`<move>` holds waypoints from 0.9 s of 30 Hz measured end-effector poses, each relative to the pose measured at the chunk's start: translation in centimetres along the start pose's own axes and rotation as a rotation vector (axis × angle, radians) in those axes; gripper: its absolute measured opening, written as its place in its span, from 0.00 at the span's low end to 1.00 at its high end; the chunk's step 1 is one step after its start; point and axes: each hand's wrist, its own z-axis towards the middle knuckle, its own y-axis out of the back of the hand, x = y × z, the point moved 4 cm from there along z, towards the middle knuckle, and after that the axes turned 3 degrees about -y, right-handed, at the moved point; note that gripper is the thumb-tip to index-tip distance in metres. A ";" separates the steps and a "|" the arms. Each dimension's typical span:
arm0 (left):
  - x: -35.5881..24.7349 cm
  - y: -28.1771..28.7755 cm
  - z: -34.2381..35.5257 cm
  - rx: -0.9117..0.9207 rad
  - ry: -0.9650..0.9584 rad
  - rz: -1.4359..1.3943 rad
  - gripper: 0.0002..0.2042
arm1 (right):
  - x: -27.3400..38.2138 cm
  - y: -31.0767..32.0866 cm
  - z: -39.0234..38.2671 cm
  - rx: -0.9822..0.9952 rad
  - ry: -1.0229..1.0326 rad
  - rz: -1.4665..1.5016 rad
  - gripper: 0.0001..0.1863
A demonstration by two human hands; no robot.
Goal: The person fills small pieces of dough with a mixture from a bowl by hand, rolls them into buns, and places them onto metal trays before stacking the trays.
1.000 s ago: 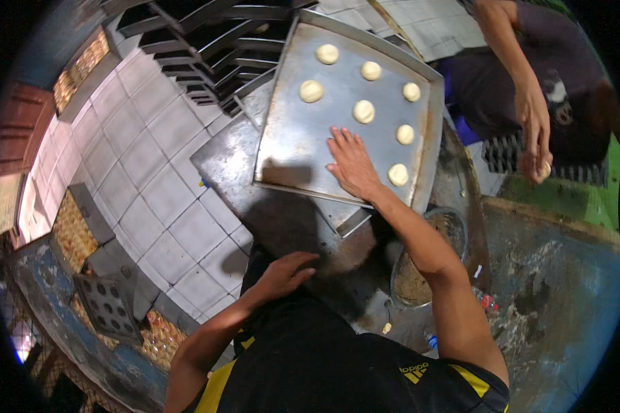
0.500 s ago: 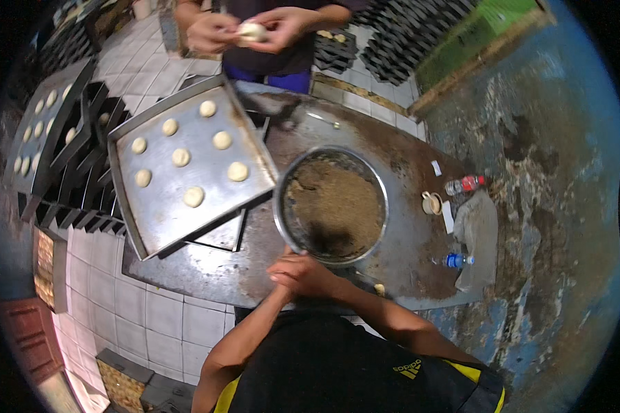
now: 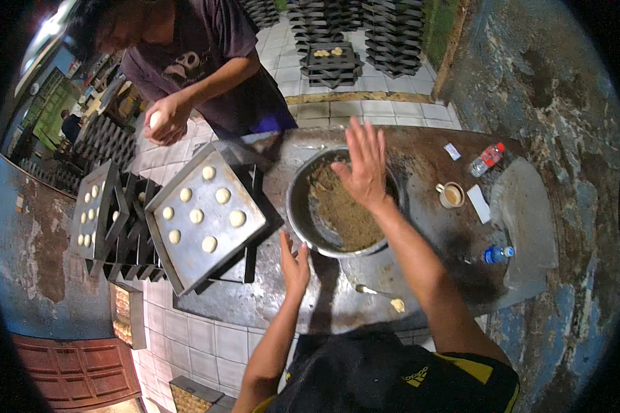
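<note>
My right hand (image 3: 366, 167) is raised over the metal bowl (image 3: 303, 239), fingers stretched out and holding nothing. Brown crumbly filling (image 3: 348, 217) lies in that bowl, partly covered from sight by my hand and forearm. My left hand (image 3: 295, 267) is beside the bowl's near left rim, empty, with thumb and fingers apart. To its left a square metal baking tray (image 3: 238, 205) carries several round pale dough balls (image 3: 196, 216), tilted at an angle on other trays. Across the table a co-worker's hands (image 3: 170, 120) hold a piece of pale dough.
On the right are a cup of brown drink (image 3: 452, 195), a red-capped bottle (image 3: 487, 160), a blue-capped bottle (image 3: 498, 255) and a grey sheet (image 3: 530, 220). A thin tool (image 3: 366, 289) lies near the front edge. Stacked trays (image 3: 134, 206) stand at left, more (image 3: 393, 41) behind.
My hands were clasped together by the bowl's near rim; now they are apart, the right up over the bowl. My view has shifted, showing more of the co-worker, whose hands appear farther left.
</note>
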 end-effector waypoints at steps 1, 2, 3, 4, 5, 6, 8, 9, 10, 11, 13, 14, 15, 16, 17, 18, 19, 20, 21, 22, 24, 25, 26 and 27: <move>-3.6 -0.2 0.3 0.007 -0.100 0.061 0.35 | -2.2 -4.7 -2.8 0.094 -0.061 -0.112 0.45; -6.2 -0.7 0.4 0.017 -0.187 0.107 0.34 | -4.7 -9.7 -8.0 0.435 -0.160 -0.200 0.45; -8.4 -1.4 0.4 0.022 -0.265 0.143 0.34 | -6.8 -12.6 -12.6 0.791 -0.256 -0.289 0.46; -10.5 -1.5 1.7 0.006 -0.354 0.193 0.34 | -7.1 -14.0 -11.8 0.870 -0.297 -0.191 0.46; -12.4 -2.0 3.5 0.009 -0.447 0.235 0.34 | -7.9 -15.2 -10.8 0.945 -0.355 -0.102 0.47; -14.0 -2.7 5.3 -0.018 -0.516 0.257 0.35 | -8.8 -15.1 -11.8 1.068 -0.418 -0.025 0.47; -16.8 -4.1 8.6 -0.045 -0.679 0.268 0.36 | -11.3 -12.1 -8.1 0.998 -0.741 0.615 0.46; -17.5 -5.2 10.5 -0.073 -0.768 0.284 0.36 | -13.0 -10.2 -5.9 0.900 -0.617 0.618 0.47; -18.5 -6.6 12.1 -0.090 -0.839 0.267 0.37 | -14.5 -8.1 -4.4 0.803 -0.504 0.621 0.47; -19.3 -7.7 13.4 -0.085 -0.848 0.302 0.36 | -13.5 -4.3 -1.9 0.740 -0.493 0.717 0.49; -19.1 -11.1 15.2 -0.031 -0.848 0.372 0.35 | -12.3 2.8 3.2 0.562 -0.367 0.755 0.52; -17.8 -13.1 15.9 0.016 -0.832 0.413 0.35 | -12.2 5.0 4.7 0.458 -0.252 0.703 0.53; -16.2 -14.9 16.4 0.065 -0.819 0.453 0.35 | -12.2 6.6 5.7 0.396 -0.219 0.716 0.53; -14.0 -16.7 16.6 0.137 -0.786 0.551 0.35 | -12.3 8.0 6.4 0.329 -0.184 0.726 0.54; -11.3 -18.3 16.5 0.208 -0.756 0.646 0.35 | -12.5 9.1 6.9 0.260 -0.147 0.732 0.54; -8.3 -19.6 16.2 0.271 -0.720 0.753 0.34 | -12.6 9.2 7.2 0.193 -0.130 0.747 0.53; -4.4 -20.5 15.9 0.350 -0.640 0.797 0.34 | -12.0 8.9 7.5 0.128 -0.116 0.764 0.51; -0.3 -20.7 14.9 0.428 -0.545 0.843 0.34 | -11.4 8.1 7.8 0.077 -0.087 0.763 0.50; 1.6 -21.0 15.4 0.480 -0.465 0.882 0.35 | -10.5 7.4 7.6 0.019 -0.044 0.748 0.49; 1.6 -20.5 16.1 0.539 -0.371 0.673 0.35 | -9.5 6.8 7.1 -0.047 -0.012 0.711 0.47; -0.2 -18.8 17.3 0.629 -0.182 0.266 0.35 | -7.4 4.7 5.5 -0.134 -0.073 0.694 0.44; -2.3 -16.4 17.2 0.494 -0.401 0.352 0.35 | -6.3 3.2 4.6 -0.154 -0.249 0.752 0.49; -5.4 -13.4 16.5 0.391 -0.472 0.392 0.35 | -6.5 0.8 2.7 -0.127 -0.250 0.672 0.46; -6.8 -10.4 15.4 0.245 -0.498 0.371 0.36 | -6.6 -2.4 0.6 -0.049 -0.246 0.512 0.42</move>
